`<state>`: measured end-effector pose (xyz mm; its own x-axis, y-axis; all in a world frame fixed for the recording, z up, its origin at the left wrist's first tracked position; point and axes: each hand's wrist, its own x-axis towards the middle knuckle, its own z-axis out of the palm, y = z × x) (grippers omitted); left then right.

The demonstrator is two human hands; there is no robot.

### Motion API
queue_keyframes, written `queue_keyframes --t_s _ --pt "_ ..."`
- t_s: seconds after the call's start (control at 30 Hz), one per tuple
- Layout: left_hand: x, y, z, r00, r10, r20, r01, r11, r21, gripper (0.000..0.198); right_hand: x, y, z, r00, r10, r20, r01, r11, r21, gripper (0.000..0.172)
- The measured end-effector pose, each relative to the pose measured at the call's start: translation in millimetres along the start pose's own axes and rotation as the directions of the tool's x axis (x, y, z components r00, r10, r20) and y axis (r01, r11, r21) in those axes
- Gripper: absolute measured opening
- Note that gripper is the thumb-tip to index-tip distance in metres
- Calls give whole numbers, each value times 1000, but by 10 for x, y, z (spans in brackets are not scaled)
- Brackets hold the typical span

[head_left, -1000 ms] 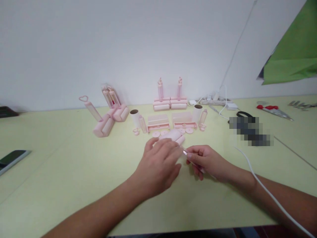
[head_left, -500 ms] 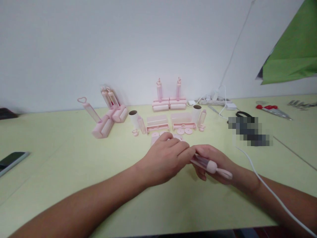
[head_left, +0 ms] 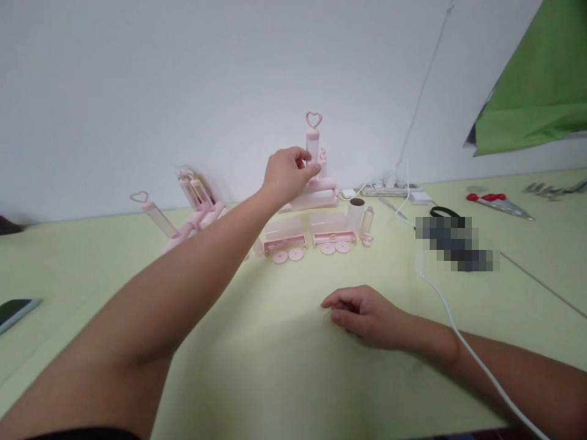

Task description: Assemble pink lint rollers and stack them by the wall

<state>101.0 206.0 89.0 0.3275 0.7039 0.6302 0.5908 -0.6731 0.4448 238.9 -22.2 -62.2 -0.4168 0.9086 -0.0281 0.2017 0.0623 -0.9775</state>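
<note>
At the back of the table, my left hand (head_left: 288, 174) grips a pink lint roller (head_left: 312, 142) by its clear handle, fingers and thumb closed round it. The handle stands upright with a heart-shaped loop on top, and the roller head (head_left: 314, 198) is low beside the other standing rollers, partly covered by my hand. My right hand (head_left: 362, 311) rests low over the front of the table, fingers loosely bent and the thumb apart, holding nothing.
Open pink roller cases (head_left: 334, 237), round pink discs (head_left: 280, 257), a white paper roll (head_left: 356, 214) and a loose handle (head_left: 368, 221) lie mid-table. More lint rollers (head_left: 158, 217) stand left. Red-handled scissors (head_left: 499, 205), a power strip (head_left: 389, 190), a white cable (head_left: 452, 315) and a phone (head_left: 17, 311) are around.
My left hand has carried the lint roller from the front of the table to the back, turning it upright. My right hand has let go of it and stayed near the front.
</note>
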Motion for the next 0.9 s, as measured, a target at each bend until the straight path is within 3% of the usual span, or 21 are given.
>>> queue_keyframes --t_s 0.23,0.4,0.9 --pt "302 -309 662 980 -136 147 109 978 180 32 15 -71 -62 999 -20 41 25 991 -128 28" --pt "358 -457 997 957 -168 236 113 967 229 29 14 -89 -66 998 -16 57 22 993 -113 28" --pt "286 -686 1359 954 -214 212 180 969 169 25 27 -141 -63 998 -11 61 18 992 -123 28"
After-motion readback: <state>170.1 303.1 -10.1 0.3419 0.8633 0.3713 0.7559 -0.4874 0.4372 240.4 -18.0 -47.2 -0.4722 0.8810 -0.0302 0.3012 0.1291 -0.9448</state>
